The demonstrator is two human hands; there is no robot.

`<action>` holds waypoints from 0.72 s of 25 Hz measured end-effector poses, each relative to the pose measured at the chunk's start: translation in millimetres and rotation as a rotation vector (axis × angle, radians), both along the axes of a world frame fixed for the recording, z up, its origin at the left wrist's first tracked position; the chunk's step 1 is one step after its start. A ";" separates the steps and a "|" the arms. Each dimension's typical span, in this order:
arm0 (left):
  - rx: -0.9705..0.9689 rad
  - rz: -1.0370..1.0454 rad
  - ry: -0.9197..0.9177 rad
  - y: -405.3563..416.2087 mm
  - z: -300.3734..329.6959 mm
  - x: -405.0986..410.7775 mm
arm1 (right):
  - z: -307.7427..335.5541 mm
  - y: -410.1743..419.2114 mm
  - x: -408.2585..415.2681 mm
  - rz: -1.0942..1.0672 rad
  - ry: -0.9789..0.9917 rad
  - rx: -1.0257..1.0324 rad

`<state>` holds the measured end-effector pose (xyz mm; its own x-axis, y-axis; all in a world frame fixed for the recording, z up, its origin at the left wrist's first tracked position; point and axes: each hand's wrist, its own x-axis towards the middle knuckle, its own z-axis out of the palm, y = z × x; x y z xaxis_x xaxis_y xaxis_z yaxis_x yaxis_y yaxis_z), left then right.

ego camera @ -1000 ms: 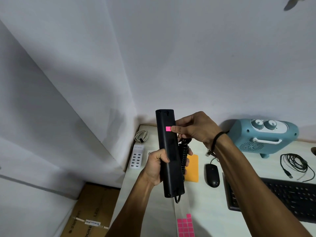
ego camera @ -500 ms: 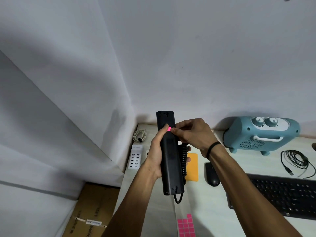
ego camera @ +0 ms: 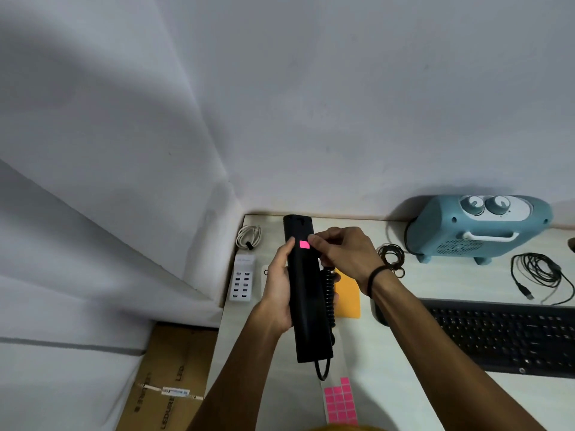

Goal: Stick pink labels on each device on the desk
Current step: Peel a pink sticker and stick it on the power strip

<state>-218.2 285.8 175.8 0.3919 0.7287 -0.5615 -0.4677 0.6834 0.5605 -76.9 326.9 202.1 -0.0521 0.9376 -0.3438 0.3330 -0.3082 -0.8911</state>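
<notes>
Pink label (ego camera: 304,244) sits near the top of the black handset (ego camera: 308,293), gripped above the desk (ego camera: 389,353) by the left hand (ego camera: 280,290). Right hand (ego camera: 342,253) pinches the label's edge; it should press flat, smoothing outward.

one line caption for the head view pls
Left hand holds a black handset while right hand presses on a pink label.

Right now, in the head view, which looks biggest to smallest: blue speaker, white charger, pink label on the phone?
1. Blue speaker
2. White charger
3. Pink label

The phone sits nearer the camera, yet its label looks smallest.
</notes>
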 end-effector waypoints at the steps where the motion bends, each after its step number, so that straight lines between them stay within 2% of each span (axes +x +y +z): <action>1: 0.009 -0.007 0.041 3.7 -2.4 1.0 | -7.0 2.5 0.7 -0.024 0.023 0.001; 5: 0.100 -0.115 0.289 27.4 -12.2 -3.3 | -34.8 13.0 6.5 -0.200 0.072 -0.014; 9: 0.599 -0.377 0.921 87.2 -15.8 0.8 | -40.0 43.7 25.0 -0.214 0.421 -0.312; 12: 0.869 -0.535 1.176 145.6 -30.7 5.5 | -48.9 81.4 37.3 -0.260 0.590 -0.346; 14: 1.015 -0.754 1.472 173.8 -56.0 10.2 | -63.1 99.4 52.0 -0.389 0.667 -0.360; 16: 1.163 -0.956 1.681 185.9 -83.0 15.6 | -85.6 109.1 67.6 -0.419 0.605 -0.342; 18: 1.269 -1.081 1.724 196.5 -110.9 15.0 | -113.5 116.9 73.9 -0.341 0.428 -0.343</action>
<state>-203.2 482.2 65.0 0.5649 0.7736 -0.2870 0.8174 -0.5723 0.0662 -3.0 443.8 88.6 0.0304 0.7663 -0.6417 -0.1968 -0.6249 -0.7555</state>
